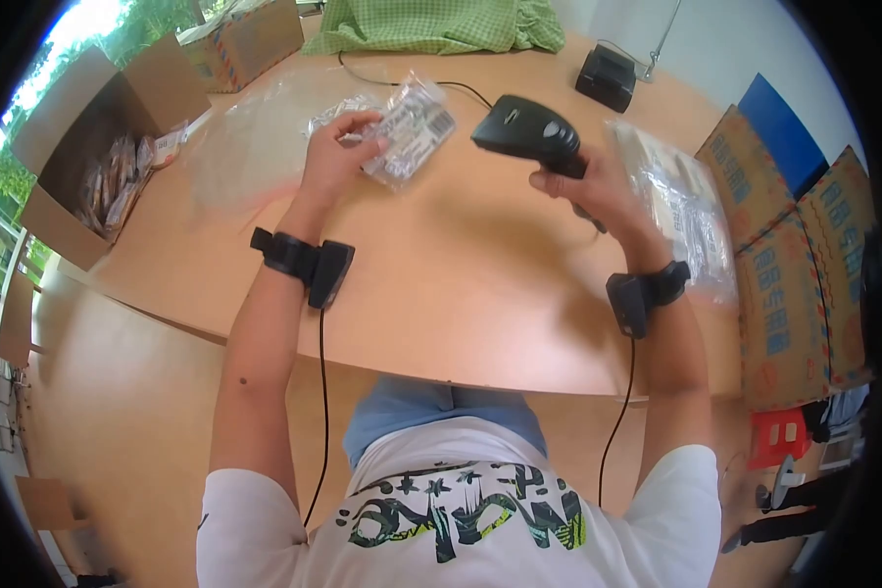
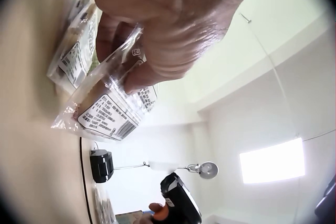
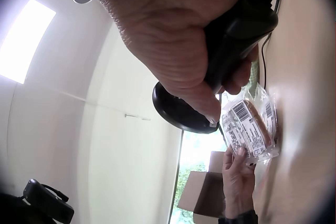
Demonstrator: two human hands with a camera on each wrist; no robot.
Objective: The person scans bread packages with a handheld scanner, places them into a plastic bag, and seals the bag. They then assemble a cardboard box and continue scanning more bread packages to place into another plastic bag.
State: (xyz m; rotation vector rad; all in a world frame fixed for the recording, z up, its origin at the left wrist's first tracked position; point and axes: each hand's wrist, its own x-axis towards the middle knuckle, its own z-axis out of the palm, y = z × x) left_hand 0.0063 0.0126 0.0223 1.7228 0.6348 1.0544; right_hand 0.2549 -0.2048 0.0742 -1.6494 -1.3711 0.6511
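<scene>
My left hand (image 1: 335, 162) pinches a clear plastic packet (image 1: 416, 137) between thumb and fingers, over the table. A white printed label (image 2: 110, 115) with a barcode shows through the plastic, and the right wrist view shows something brown inside. A second clear packet (image 2: 76, 58) with a similar label lies beyond it, close to the fingers. My right hand (image 1: 603, 191) grips a black handheld barcode scanner (image 1: 527, 129) by its handle, with the thumb along it. The scanner's head points left toward the packet, a gap between them.
An open cardboard box (image 1: 54, 132) with several packets stands at the left. A large clear plastic sheet (image 1: 240, 147) lies beside it. Plastic-wrapped items (image 1: 691, 211) and cardboard (image 1: 784, 304) are at the right. Behind are a black stand (image 1: 606, 78), a cable and a green checked cloth (image 1: 431, 27).
</scene>
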